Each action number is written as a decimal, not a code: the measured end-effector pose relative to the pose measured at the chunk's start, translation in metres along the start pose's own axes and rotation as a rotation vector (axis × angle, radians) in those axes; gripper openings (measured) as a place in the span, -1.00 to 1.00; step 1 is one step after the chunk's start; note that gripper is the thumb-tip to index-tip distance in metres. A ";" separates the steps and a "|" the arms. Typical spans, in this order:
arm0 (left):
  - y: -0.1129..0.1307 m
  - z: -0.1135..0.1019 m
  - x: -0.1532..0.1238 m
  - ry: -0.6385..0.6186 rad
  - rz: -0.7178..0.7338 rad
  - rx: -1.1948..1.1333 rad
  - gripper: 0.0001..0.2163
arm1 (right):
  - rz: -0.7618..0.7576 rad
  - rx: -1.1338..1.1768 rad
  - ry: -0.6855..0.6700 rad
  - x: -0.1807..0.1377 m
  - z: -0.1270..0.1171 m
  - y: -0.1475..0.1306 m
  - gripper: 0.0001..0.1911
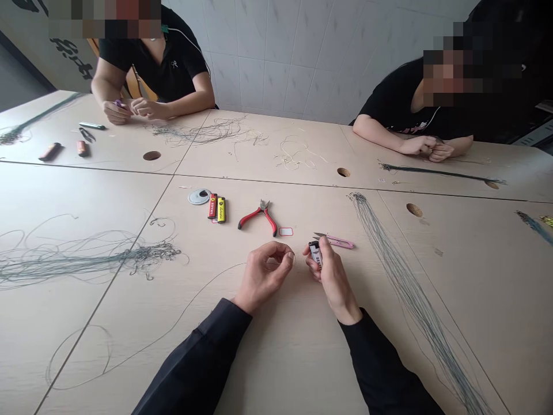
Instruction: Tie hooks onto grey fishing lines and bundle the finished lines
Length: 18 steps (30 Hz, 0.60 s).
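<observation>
My left hand (264,273) pinches a thin fishing line (190,300), which trails back over the table to a loose loop at the lower left. A short end of it curves out past my fingertips. In my right hand (336,282) is a lighter (315,253) with a white printed label, held upright with the thumb at its top. No flame can be made out. Just beyond it lie pink-handled thread snips (339,240). Red-handled pliers (261,216) rest ahead of my left hand, jaws pointing away.
Red (212,206) and yellow (222,210) lighters lie beside a grey disc (199,196). A bundle of hooked lines (401,282) stretches along my right, another bundle (142,256) at left. Across the table, two people work with their hands. Round holes (413,210) pierce the tabletop.
</observation>
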<state>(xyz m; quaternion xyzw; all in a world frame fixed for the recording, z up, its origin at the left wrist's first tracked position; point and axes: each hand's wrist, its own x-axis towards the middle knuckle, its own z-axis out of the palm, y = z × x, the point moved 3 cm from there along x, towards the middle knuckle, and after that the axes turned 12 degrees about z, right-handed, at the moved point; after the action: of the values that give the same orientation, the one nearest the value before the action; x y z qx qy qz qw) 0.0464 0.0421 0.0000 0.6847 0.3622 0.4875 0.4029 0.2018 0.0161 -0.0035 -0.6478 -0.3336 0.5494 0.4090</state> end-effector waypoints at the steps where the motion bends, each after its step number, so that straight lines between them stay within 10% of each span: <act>1: 0.000 0.000 0.000 0.005 -0.001 -0.002 -0.86 | -0.045 -0.053 -0.008 -0.001 0.002 0.000 -0.47; 18: 0.003 0.002 -0.002 -0.041 0.102 0.045 -0.89 | -0.149 -0.429 0.079 -0.002 0.008 0.001 -0.45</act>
<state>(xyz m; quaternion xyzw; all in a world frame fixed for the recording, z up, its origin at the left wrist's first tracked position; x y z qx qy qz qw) 0.0480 0.0385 0.0017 0.7210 0.3293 0.4851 0.3693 0.1940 0.0155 -0.0037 -0.7146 -0.4734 0.4085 0.3138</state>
